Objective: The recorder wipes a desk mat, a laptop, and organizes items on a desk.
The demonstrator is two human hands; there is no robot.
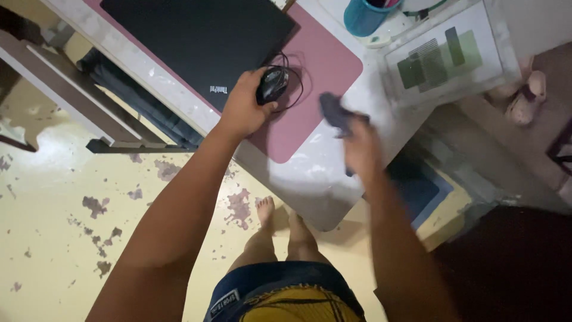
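Mouse [272, 84] on a desk mat [325, 65], under left hand [243, 110]; closed laptop [196, 39] just left. Cloth [335, 113] in right hand [360, 149], above tabletop [310, 179] right of mat. Cup [363, 16] and printed sheet [444, 56] farther right.

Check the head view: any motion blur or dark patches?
Head view: right hand and the dark crumpled cloth it holds are motion-smeared; left hand on the black corded computer mouse is sharp; the lower right corner falls into deep shadow.
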